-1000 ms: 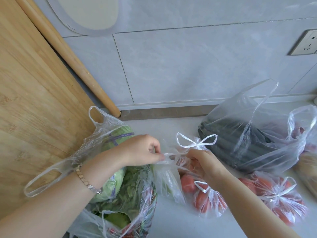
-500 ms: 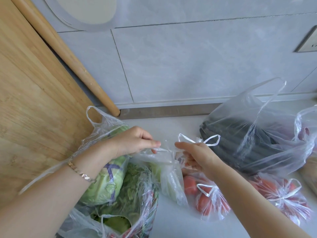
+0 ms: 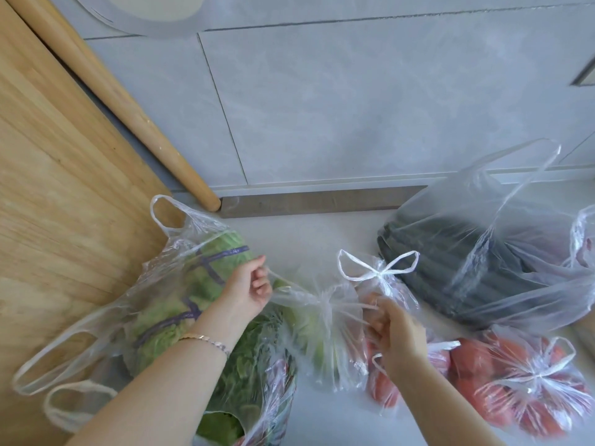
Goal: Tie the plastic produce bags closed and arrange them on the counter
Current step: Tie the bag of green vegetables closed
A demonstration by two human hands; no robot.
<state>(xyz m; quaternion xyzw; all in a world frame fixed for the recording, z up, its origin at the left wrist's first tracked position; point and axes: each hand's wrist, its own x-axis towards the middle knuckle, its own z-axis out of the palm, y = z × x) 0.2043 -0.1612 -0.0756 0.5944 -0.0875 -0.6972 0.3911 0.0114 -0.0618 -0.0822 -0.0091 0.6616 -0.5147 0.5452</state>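
Nearest, a clear plastic bag of leafy greens lay open-mouthed on the pale counter. To its right, a clear bag of red tomatoes was already closed with a bow.

In the middle, the small clear bag holding a pale green vegetable stood between both hands. The left hand had its fingers curled around one thin handle strip, and the right hand pinched the other. The strips were drawn apart and the neck was gathered, so this knot looked to be in the middle of tightening.

Behind the right hand, another small tomato bag was tied with a bow. The large clear bag of pale green cabbage on the left and the big clear bag of dark green cucumbers at the back had loose handles. I judged about half the tying was left, and the arranging after that.
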